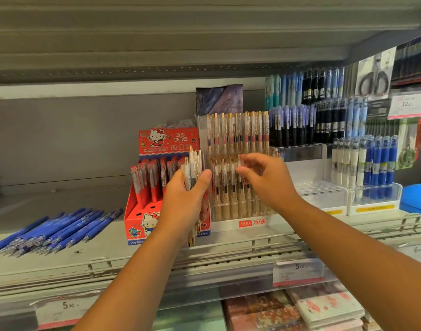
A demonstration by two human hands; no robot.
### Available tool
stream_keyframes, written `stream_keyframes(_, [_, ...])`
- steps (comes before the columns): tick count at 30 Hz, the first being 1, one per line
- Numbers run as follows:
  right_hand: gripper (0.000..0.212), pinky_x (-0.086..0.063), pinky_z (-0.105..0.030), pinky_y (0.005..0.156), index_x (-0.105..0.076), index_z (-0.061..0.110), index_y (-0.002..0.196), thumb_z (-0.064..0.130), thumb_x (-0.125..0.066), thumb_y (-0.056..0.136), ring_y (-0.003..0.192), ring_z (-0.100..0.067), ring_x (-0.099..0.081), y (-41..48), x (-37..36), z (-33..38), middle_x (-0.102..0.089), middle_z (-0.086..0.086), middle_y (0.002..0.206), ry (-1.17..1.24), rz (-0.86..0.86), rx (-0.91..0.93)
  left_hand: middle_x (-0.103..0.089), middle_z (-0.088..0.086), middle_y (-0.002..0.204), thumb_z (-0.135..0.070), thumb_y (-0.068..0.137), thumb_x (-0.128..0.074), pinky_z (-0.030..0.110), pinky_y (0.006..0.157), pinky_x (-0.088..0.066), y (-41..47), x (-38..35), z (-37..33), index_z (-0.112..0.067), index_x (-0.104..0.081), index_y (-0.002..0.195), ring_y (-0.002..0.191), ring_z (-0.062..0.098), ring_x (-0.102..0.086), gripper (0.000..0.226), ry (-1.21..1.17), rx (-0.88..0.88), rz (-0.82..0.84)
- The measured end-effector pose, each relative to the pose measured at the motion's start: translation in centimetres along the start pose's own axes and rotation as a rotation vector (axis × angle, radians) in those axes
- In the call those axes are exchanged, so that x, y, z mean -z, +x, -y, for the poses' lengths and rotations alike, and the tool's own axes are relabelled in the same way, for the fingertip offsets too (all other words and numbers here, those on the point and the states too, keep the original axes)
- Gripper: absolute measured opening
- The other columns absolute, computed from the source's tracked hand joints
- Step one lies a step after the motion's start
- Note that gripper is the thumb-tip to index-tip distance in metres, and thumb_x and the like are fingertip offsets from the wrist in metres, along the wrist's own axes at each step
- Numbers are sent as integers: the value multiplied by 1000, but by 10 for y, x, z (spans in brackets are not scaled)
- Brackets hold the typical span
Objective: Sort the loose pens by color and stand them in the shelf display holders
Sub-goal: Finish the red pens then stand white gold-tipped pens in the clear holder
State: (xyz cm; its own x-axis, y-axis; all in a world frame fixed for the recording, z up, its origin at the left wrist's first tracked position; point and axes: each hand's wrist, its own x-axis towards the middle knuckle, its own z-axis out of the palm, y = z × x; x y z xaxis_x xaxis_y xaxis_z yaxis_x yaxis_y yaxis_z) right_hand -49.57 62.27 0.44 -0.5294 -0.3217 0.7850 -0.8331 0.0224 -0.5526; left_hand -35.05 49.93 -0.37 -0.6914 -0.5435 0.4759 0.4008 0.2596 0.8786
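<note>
Left hand: your left hand [185, 201] is closed around a bundle of clear pens [192, 163], with the thumb pressed across its front.
Bundle of clear pens: it stands almost upright in your fist. The gold clips come out toward 12 o'clock and the tips show under your hand toward 6 o'clock.
Right hand: your right hand [271, 182] is at 3 o'clock from the left one and apart from it. Thumb and forefinger are nearly closed and pinch the top of one clear pen [239, 186]; the other fingers are loosely curled.
Clear pen: it stands upright in the front row of the clear holder [243, 223], and its body hangs toward 6 o'clock from your fingertips.
Clear holder: it has two stepped rows of the same gold-clipped pens, and it lies between your two hands and behind them.
Red box: the red box [138, 218] touches the holder's side at 9 o'clock, partly behind your left hand.
Blue pens: the loose blue pens [56, 229] lie flat in a heap on the shelf [109, 254], at 8 o'clock from your left hand and well apart from both hands.
</note>
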Motion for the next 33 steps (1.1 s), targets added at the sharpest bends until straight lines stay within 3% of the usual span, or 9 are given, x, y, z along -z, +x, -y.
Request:
stream_keyframes(3, [25, -52, -10, 69, -68, 15, 111, 15, -72, 87, 75, 0, -60, -2, 0, -3, -63, 13, 83, -33, 9, -29, -57, -2, 64, -30, 99, -55, 26, 40, -38, 0, 0, -1, -24, -59, 93, 45, 11, -46, 9, -51, 46, -1])
stream_keyframes(7, [26, -48, -6, 68, -68, 17, 112, 21, -73, 86, 76, -1, -60, -4, 3, -4, -63, 11, 83, -72, 2, -61, -58, 1, 65, -20, 99, -50, 26, 40, -36, 1, 1, 0, -26, -58, 89, 46, 13, -46, 14, -94, 77, 0])
stream_keyframes(12, [47, -58, -24, 72, -57, 20, 130, 34, -71, 88, 71, -6, -61, -8, 4, 5, -65, 10, 87, -115, -22, -60, -61, 0, 67, -10, 96, -47, 26, 39, -38, 2, -1, -1, -21, -51, 101, 46, 13, -46, 12, -57, 1, -23])
stream_keyframes(15, [36, -54, -30, 75, -59, 18, 126, 33, -64, 93, 79, -9, -59, -7, 7, 15, -62, 9, 97, -128, -151, 44, -64, 0, 71, -14, 99, -49, 27, 41, -42, 1, 0, -1, -20, -50, 106, 48, 13, -50, 8, -53, -24, -3])
stream_keyframes(17, [27, -53, -26, 74, -62, 17, 120, 22, -63, 94, 81, -9, -59, -6, 7, 23, -63, 7, 96, -54, -125, 99, -67, -1, 74, -16, 101, -51, 27, 42, -43, 0, -1, -1, -19, -52, 108, 51, 13, -52, 8, -82, -36, 50])
stream_keyframes(20, [32, -50, -13, 75, -61, 16, 126, 14, -63, 94, 88, 3, -60, -6, 0, 37, -66, 10, 98, 110, 45, 59, -68, 2, 79, -16, 102, -50, 27, 43, -43, -2, -3, -1, -19, -55, 112, 54, 14, -54, 11, -111, -61, 131])
stream_keyframes(24, [39, -56, -27, 85, -58, 18, 131, 14, -65, 93, 95, -7, -68, -3, -9, 49, -73, 4, 103, 340, 194, -104, -71, 4, 84, -17, 103, -49, 26, 43, -45, -3, -2, 0, -17, -57, 114, 54, 15, -57, 14, -98, -66, 197])
stream_keyframes(27, [30, -59, -25, 72, -64, 16, 120, 10, -67, 91, 78, -22, -71, -4, -11, 53, -75, -4, 90, 449, 189, -130, -71, 5, 84, -17, 102, -48, 26, 47, -50, -3, -2, 0, -19, -59, 113, 57, 16, -62, 15, -105, -68, 209])
stream_keyframes(33, [25, -60, -31, 75, -67, 12, 109, 9, -74, 85, 81, -16, -73, -4, -10, 48, -76, -5, 85, 490, 80, -160, -74, 10, 88, -18, 103, -46, 34, 63, -61, -3, -3, 0, -23, -61, 116, 75, 24, -71, 20, -176, -25, 203])
